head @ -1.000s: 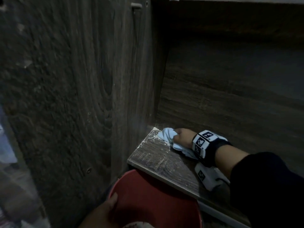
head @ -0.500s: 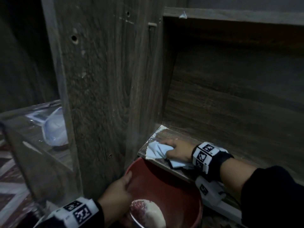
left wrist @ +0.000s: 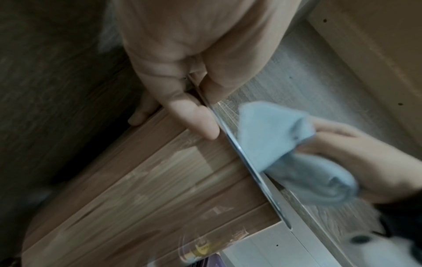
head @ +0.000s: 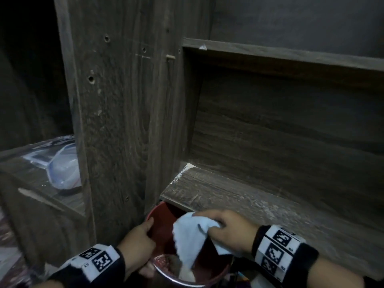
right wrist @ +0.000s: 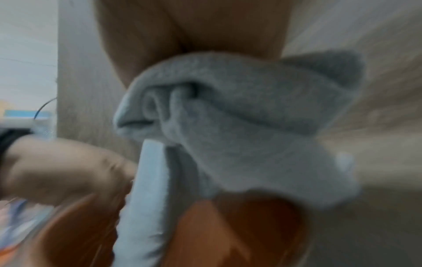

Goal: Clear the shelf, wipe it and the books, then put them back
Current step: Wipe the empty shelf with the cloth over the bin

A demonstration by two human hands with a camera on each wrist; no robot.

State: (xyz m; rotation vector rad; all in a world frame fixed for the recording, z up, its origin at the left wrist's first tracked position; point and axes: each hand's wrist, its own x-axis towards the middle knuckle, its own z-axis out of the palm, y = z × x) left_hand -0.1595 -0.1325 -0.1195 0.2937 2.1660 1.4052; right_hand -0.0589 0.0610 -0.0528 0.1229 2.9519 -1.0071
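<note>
My right hand (head: 226, 231) grips a pale blue cloth (head: 189, 238) just off the front edge of the dusty wooden shelf (head: 239, 196), and the cloth hangs over a red bowl (head: 164, 223). My left hand (head: 141, 238) holds the bowl's left rim below the shelf edge, thumb inside. Whitish dust lies in the bowl's bottom (head: 185, 273). In the left wrist view my left hand (left wrist: 194, 101) pinches the thin rim, with the cloth (left wrist: 285, 150) beyond it. In the right wrist view, which is blurred, the cloth (right wrist: 228, 126) is bunched under my right hand. No books show.
A tall wooden side panel (head: 116, 121) stands left of the shelf, with another shelf board (head: 291, 55) above. On a lower surface to the left lies a clear plastic container (head: 64, 169) on some papers.
My right hand has drawn the cloth from the shelf's back left corner to its front edge and over the bowl. The left hand and bowl have come into fuller view.
</note>
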